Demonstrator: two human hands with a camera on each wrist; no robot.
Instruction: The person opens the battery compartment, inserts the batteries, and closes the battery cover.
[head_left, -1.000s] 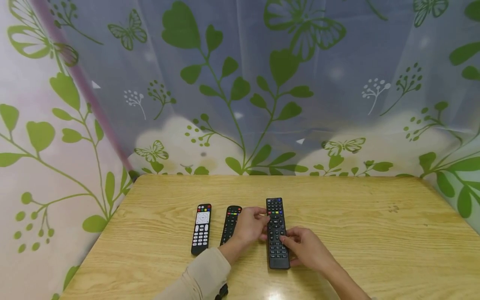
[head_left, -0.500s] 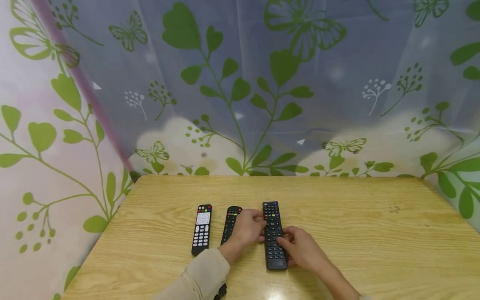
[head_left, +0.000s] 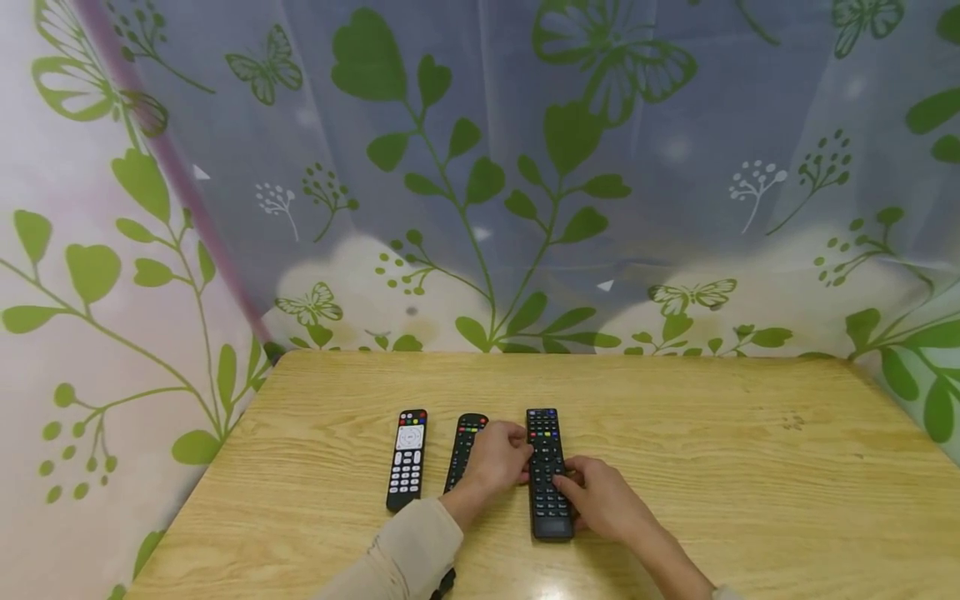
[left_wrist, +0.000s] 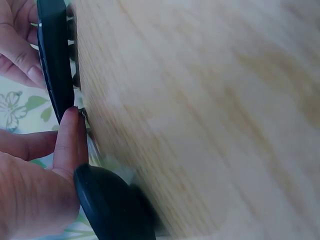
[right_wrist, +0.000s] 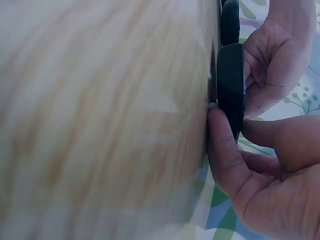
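A long black remote control (head_left: 550, 475) lies lengthwise between both hands, its buttons facing up. My right hand (head_left: 606, 500) pinches its right edge, thumb on top; in the right wrist view a finger of the right hand (right_wrist: 280, 175) reaches beneath the remote (right_wrist: 231, 90), close over the table. On the other side, my left hand (head_left: 493, 458) holds the left edge with its fingertips. The left wrist view shows the fingers of the left hand (left_wrist: 35, 195) right at the remote's edge (left_wrist: 56, 60). A second black remote (head_left: 459, 454) lies partly hidden under the left hand and wrist.
A black remote with white buttons (head_left: 407, 462) lies farther left on the wooden table (head_left: 712, 442). A small dark object (head_left: 444, 585) shows beside the left sleeve (head_left: 408, 546). Behind the table hangs a curtain (head_left: 480, 208) printed with green leaves and butterflies.
The long remote has shifted a little left and toward the person, lying closer to the second remote, and both hands still hold it. The other remotes have stayed in place.
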